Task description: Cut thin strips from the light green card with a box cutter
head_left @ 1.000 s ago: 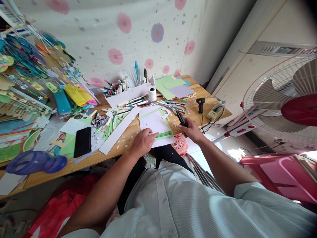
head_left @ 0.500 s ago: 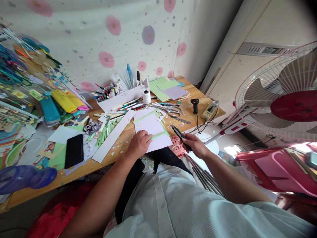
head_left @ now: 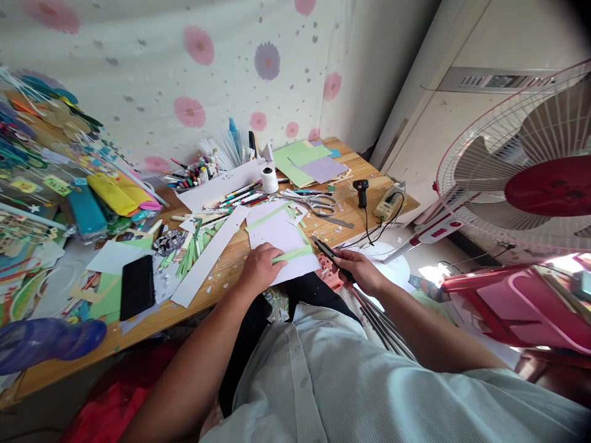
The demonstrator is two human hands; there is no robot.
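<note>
We trim a green paper strip on the white sheet.
Our left hand pinches the strip – our right hand grips the black cutter; next it needs a steady, straight cut.

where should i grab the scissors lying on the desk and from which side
Take the scissors by the handle loops at their right end, coming from above and from the right. They lie flat with the blades pointing left toward the pens, so the loops are the blunt, open part, with bare table beside them.
</note>
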